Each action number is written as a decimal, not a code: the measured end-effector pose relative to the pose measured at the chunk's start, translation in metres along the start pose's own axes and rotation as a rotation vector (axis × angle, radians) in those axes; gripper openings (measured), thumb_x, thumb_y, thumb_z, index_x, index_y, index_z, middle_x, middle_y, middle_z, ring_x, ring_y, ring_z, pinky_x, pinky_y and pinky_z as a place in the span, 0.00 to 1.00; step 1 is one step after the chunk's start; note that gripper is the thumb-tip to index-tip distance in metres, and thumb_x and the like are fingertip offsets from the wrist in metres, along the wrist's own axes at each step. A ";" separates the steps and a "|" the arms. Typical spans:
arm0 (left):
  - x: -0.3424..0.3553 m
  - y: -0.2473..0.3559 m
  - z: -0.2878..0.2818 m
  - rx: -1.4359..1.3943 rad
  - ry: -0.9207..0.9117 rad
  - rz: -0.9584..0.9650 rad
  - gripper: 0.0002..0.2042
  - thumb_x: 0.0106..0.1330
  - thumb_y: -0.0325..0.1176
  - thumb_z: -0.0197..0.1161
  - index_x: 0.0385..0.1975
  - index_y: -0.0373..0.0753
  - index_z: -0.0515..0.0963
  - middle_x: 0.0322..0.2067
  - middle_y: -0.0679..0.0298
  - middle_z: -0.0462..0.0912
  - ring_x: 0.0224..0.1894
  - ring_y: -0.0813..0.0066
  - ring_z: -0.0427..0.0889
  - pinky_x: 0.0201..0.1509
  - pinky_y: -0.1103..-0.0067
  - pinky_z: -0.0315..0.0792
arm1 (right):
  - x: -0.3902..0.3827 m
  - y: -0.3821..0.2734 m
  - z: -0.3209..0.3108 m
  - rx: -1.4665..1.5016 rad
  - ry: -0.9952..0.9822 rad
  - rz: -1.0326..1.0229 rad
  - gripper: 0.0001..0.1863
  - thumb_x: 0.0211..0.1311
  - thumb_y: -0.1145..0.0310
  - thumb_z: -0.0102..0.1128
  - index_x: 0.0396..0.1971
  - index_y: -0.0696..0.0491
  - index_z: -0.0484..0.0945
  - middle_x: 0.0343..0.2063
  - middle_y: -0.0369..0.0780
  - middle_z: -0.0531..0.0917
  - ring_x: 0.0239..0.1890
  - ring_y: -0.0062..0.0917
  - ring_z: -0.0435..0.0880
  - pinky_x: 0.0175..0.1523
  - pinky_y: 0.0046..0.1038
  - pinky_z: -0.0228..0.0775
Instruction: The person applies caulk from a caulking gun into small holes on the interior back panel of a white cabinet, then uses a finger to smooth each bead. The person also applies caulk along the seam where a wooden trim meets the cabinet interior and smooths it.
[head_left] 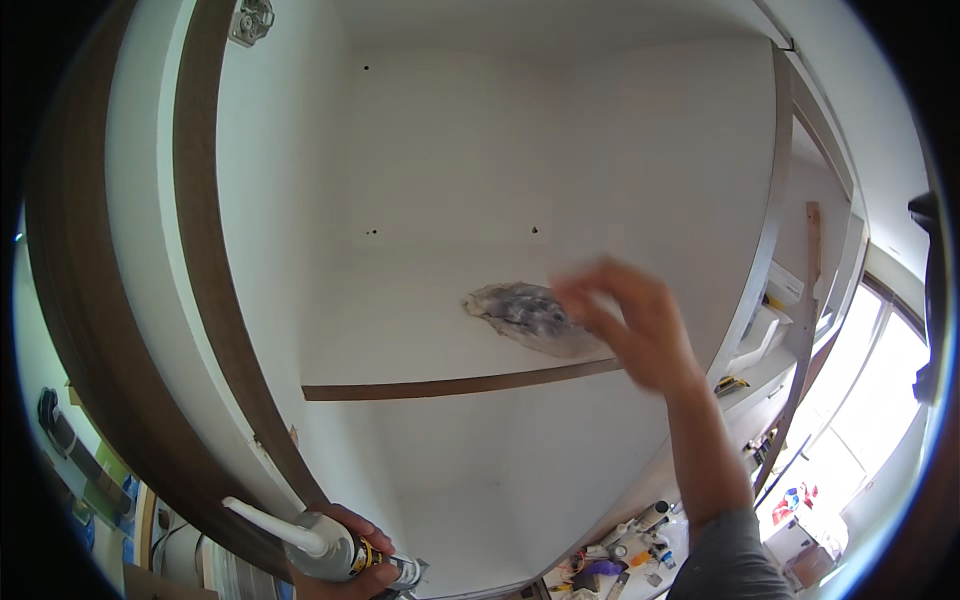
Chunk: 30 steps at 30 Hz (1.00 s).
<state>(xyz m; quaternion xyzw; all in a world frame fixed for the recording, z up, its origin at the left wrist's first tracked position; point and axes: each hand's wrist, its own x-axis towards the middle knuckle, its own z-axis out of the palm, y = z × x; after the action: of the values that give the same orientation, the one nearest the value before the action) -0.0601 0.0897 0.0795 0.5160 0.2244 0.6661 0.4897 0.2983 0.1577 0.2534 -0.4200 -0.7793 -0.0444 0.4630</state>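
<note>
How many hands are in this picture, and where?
2. The left hand holds a nozzled tube at the lower left; the right hand, blurred, is by the right end of the crumpled plastic bag on the shelf. No others show.

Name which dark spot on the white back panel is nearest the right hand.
The lower-right small dark spot; the lower-left and upper-left spots sit farther from the bare right hand.
</note>
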 end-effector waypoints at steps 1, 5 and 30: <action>0.001 0.005 0.008 -0.023 -0.008 0.014 0.27 0.49 0.29 0.86 0.46 0.35 0.75 0.31 0.59 0.85 0.34 0.68 0.88 0.43 0.69 0.85 | -0.034 -0.005 0.004 0.192 -0.015 0.006 0.09 0.66 0.82 0.68 0.44 0.57 0.89 0.33 0.40 0.91 0.37 0.26 0.90 0.47 0.27 0.82; 0.024 0.027 0.046 -0.242 -0.121 0.121 0.26 0.51 0.23 0.82 0.47 0.34 0.73 0.35 0.60 0.82 0.38 0.68 0.87 0.45 0.65 0.86 | -0.177 0.000 0.072 0.665 -0.524 0.286 0.07 0.58 0.76 0.81 0.24 0.56 0.89 0.25 0.38 0.88 0.28 0.21 0.87 0.32 0.26 0.75; 0.073 0.006 0.183 -0.669 -0.577 0.069 0.18 0.62 0.28 0.68 0.51 0.38 0.73 0.38 0.60 0.82 0.43 0.64 0.85 0.54 0.62 0.79 | -0.294 -0.002 0.186 1.840 0.035 0.350 0.17 0.70 0.53 0.66 0.40 0.51 0.74 0.38 0.41 0.76 0.46 0.37 0.75 0.59 0.47 0.69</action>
<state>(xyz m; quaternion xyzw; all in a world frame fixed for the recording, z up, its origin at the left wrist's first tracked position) 0.1040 0.1143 0.1857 0.5009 -0.1669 0.5469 0.6497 0.2338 0.0612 -0.0745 0.0009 -0.4269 0.6534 0.6251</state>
